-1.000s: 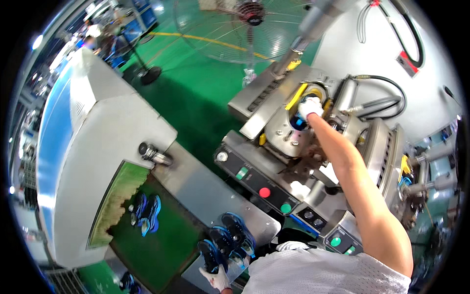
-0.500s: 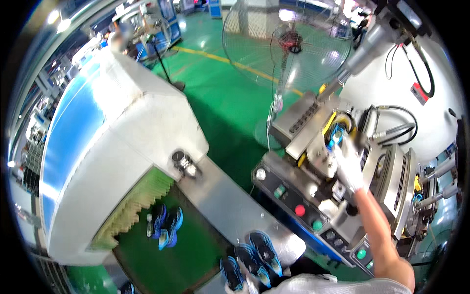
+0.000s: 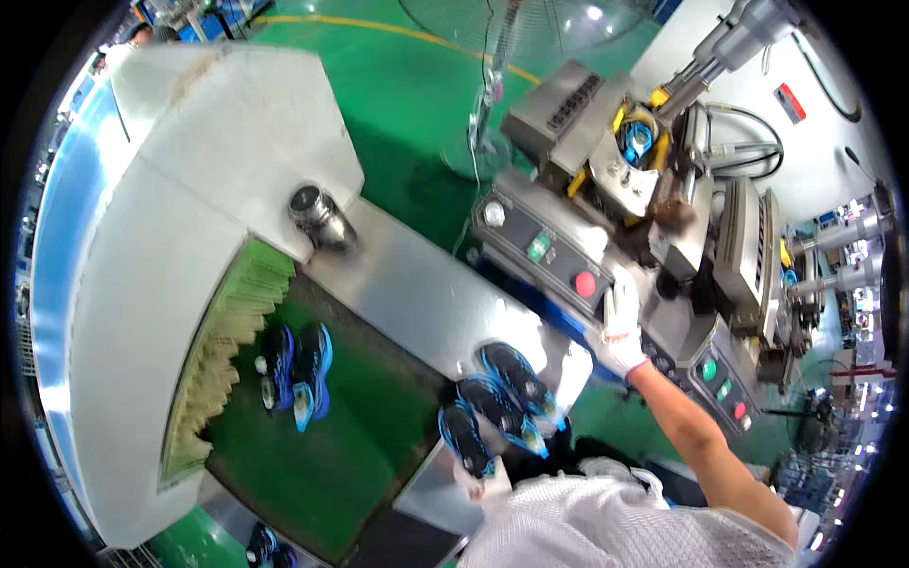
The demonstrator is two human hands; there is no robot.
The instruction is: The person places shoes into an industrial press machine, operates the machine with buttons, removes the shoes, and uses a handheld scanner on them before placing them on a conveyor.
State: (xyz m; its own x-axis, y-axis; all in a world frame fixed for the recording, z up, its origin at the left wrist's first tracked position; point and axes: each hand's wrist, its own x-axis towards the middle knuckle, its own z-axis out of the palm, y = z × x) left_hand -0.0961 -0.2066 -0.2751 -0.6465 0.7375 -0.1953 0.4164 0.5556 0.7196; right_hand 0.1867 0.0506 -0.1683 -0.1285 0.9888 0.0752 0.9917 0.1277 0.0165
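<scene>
My right hand (image 3: 620, 331), in a white glove, lies with its fingers stretched out at the edge of the machine's control panel (image 3: 549, 241), beside the red button (image 3: 584, 284). It holds nothing. My left hand (image 3: 485, 485) is low in the view, closed on the near end of a black and blue shoe (image 3: 462, 440); my sleeve partly hides it. Two more such shoes, a middle one (image 3: 497, 407) and a right one (image 3: 519, 372), lie beside it on the metal ledge (image 3: 417, 275). In the machine's clamp sits a blue shoe part (image 3: 635, 142).
On the green conveyor belt (image 3: 379, 454) a pair of shoes (image 3: 311, 374) rides outside the bristly curtain (image 3: 222, 364) of a white housing (image 3: 227, 151). A metal flask (image 3: 322, 218) stands on the ledge. Beyond is a fan stand (image 3: 483, 104). More shoes (image 3: 265, 547) appear at the lower left.
My right hand has come back from the blue shoe part in the clamp to the control panel. My left hand stays at the shoe. The whole view has shifted.
</scene>
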